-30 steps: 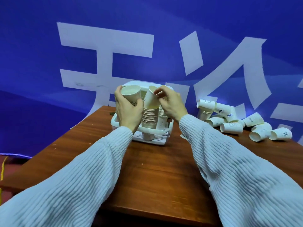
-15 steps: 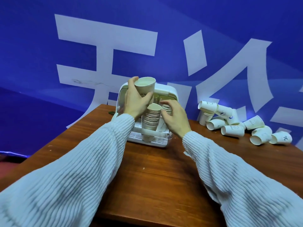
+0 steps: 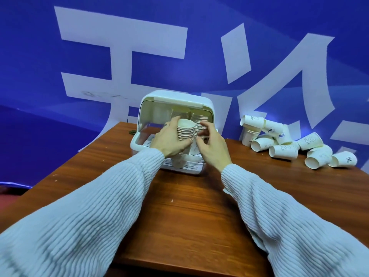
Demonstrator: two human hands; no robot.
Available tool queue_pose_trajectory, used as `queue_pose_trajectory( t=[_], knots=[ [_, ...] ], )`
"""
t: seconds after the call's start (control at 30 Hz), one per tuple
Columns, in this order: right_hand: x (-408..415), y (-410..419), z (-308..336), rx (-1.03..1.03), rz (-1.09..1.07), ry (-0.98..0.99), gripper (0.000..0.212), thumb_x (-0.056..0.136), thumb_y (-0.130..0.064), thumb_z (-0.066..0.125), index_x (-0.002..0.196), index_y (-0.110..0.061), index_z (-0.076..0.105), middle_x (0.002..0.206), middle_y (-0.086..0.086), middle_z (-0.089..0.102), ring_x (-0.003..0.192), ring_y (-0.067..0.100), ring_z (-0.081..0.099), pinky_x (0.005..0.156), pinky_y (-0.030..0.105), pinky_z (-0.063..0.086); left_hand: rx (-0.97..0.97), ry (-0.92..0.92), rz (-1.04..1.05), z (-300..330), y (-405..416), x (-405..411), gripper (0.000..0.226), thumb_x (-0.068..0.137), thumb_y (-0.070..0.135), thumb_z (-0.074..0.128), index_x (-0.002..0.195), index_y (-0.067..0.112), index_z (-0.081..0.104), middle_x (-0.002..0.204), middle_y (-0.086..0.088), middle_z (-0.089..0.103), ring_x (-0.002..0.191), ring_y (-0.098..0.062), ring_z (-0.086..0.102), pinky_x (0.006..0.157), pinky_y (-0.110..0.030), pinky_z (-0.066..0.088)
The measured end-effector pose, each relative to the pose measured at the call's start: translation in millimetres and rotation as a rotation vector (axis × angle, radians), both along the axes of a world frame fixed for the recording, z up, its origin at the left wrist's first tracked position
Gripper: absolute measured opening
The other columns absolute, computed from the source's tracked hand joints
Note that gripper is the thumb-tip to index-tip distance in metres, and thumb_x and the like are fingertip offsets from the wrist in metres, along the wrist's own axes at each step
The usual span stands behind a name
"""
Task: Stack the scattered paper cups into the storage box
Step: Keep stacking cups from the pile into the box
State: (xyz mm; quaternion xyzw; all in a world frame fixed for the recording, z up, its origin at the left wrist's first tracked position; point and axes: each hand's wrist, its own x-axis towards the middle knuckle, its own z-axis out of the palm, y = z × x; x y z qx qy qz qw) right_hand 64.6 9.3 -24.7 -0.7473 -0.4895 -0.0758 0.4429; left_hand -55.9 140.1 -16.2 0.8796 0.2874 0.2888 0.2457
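A white storage box (image 3: 175, 97) with its lid raised stands at the back of the wooden table (image 3: 187, 212). A tall stack of nested paper cups (image 3: 186, 130) rises from its front tray. My left hand (image 3: 169, 140) curls round the left side of that stack. My right hand (image 3: 212, 144) hovers just right of it, fingers loosely curled, holding nothing. Two more cup stacks (image 3: 196, 116) stand deeper inside the box. A pile of loose white cups (image 3: 283, 142) lies on the table to the right.
A blue banner with large white characters (image 3: 123, 56) hangs right behind the table. The table's left edge (image 3: 83, 152) runs diagonally. A small dark object (image 3: 132, 132) lies beside the box at its left.
The cup my left hand held above the stack now sits on top of it. My left hand came down onto the stack; my right hand let go and drew slightly away.
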Motion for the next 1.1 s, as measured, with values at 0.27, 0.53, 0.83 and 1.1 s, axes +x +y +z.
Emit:
queue_pose_trajectory(
  t=[0.27, 0.53, 0.83, 1.1],
  knots=[
    [-5, 11, -22, -0.218, 0.049, 0.004, 0.050, 0.098, -0.032, 0.057, 0.147, -0.024, 0.051, 0.145, -0.004, 0.057, 0.130, 0.011, 0.055, 0.112, 0.042, 0.046, -0.101, -0.075, 0.303, 11, 33, -11, 0.095, 0.083, 0.048, 0.080, 0.153, 0.020, 0.021, 0.148, -0.017, 0.049, 0.130, -0.041, 0.053, 0.108, -0.054, 0.042],
    [0, 11, -27, -0.222, 0.093, 0.050, 0.049, 0.097, -0.035, 0.058, 0.144, -0.024, 0.054, 0.139, -0.005, 0.059, 0.127, 0.010, 0.055, 0.111, 0.038, 0.047, -0.123, -0.063, 0.389, 20, 67, 12, 0.076, 0.088, 0.035, 0.079, 0.142, 0.015, 0.030, 0.140, -0.019, 0.053, 0.126, -0.044, 0.055, 0.102, -0.057, 0.045],
    [3, 16, -36, -0.264, 0.064, -0.037, 0.042, 0.100, -0.035, 0.049, 0.140, -0.028, 0.058, 0.133, -0.008, 0.062, 0.126, 0.014, 0.050, 0.113, 0.041, 0.039, -0.264, -0.047, 0.299, 9, 91, 35, 0.098, 0.091, 0.023, 0.073, 0.161, 0.011, 0.005, 0.160, -0.021, 0.032, 0.145, -0.039, 0.037, 0.119, -0.054, 0.025],
    [-2, 16, -32, -0.294, 0.052, -0.061, 0.038, 0.101, -0.032, 0.047, 0.135, -0.028, 0.064, 0.132, -0.006, 0.064, 0.125, 0.018, 0.049, 0.109, 0.037, 0.034, 0.043, -0.214, 0.280, 6, 46, 18, 0.064, 0.091, 0.024, 0.063, 0.150, 0.009, 0.040, 0.153, -0.016, 0.041, 0.142, -0.034, 0.038, 0.114, -0.051, 0.035]
  ],
)
